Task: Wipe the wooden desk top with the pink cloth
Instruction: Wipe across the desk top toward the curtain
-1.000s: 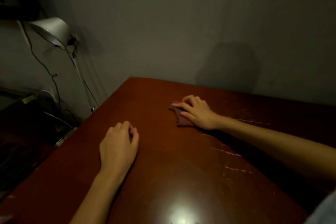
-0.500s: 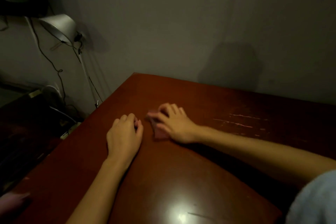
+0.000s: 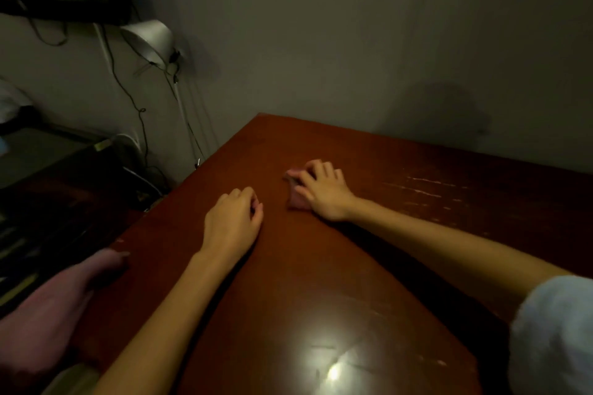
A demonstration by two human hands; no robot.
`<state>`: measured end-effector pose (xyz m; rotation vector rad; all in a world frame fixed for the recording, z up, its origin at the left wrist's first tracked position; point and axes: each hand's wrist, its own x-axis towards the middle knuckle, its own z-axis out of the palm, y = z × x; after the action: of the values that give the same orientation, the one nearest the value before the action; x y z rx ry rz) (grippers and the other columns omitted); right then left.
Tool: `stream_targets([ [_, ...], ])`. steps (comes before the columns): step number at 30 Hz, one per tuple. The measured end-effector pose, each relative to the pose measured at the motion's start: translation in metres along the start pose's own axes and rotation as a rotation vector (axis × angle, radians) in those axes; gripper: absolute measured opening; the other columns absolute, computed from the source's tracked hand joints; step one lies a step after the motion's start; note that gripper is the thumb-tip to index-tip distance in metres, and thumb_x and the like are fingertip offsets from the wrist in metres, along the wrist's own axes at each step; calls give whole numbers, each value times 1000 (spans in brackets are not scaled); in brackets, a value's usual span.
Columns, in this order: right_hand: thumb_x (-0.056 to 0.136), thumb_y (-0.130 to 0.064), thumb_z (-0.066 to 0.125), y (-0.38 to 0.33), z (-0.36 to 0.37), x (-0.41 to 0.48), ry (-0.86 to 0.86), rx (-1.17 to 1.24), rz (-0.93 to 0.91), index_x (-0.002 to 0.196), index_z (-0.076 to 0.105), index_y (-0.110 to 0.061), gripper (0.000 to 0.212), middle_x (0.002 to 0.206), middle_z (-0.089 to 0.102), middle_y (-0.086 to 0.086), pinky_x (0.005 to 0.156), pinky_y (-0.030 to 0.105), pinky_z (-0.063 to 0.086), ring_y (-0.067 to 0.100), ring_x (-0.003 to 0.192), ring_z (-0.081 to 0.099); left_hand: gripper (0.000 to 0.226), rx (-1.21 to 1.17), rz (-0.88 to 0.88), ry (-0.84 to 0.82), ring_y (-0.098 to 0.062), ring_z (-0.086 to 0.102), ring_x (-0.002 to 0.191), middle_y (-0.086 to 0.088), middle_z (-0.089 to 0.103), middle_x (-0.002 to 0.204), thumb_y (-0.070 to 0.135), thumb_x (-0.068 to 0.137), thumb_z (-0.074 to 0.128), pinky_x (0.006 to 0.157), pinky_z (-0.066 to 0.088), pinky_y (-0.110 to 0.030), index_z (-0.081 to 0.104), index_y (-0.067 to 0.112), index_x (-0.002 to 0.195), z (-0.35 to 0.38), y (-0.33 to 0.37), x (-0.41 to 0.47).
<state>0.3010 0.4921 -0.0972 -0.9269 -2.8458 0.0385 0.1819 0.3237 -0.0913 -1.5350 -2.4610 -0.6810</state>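
**Two hands on the desk**

Light shines on the near part of the wooden desk top [image 3: 321,266]. Further in, the left hand [image 3: 232,224] rests on the wood — fingers loosely curled, holding nothing. Just past it, the right hand [image 3: 325,194] presses spread fingers on the pink cloth [image 3: 294,200] (mostly hidden under them). A lamp [image 3: 147,38] is far back, left.

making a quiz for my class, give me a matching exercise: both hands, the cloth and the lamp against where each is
1 left hand
2 right hand
3 pink cloth
4 lamp

a off the desk, to its left
b under a hand
c on bare wood, holding nothing
d pressing on the cloth

Pairs: 1-c, 2-d, 3-b, 4-a
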Motion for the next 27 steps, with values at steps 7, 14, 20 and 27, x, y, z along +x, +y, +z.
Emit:
stream_targets([
  [7,94,-54,10,4,-17,-118,-17,18,-290,144,25,-42,54,137,29,1,94,34,22,18,118,27,10,-2,25,11,-9,47,76,6,52,85,30,96,48,49,25,-17,51,22,92,-20,-14,-54],
  [14,101,-43,26,18,-11,-59,31,-29,218,141,34,-30,43,137,32,11,101,41,24,30,124,30,8,-29,86,18,-9,49,77,7,52,86,30,96,48,50,26,-16,51,23,94,-33,-13,-103],
  [20,97,-44,26,-112,-2,-159,63,-13,-185,143,31,-32,48,138,32,8,94,40,26,27,121,30,10,-39,46,81,-18,52,78,3,52,82,29,95,49,58,32,-28,52,19,91,-31,-19,-119],
  [27,98,-48,17,-64,-25,-231,-22,30,-121,145,19,-43,47,139,24,-1,99,36,22,17,125,23,10,-72,78,106,-11,48,76,6,52,84,28,96,49,60,31,-23,54,20,95,-31,-18,-122],
])
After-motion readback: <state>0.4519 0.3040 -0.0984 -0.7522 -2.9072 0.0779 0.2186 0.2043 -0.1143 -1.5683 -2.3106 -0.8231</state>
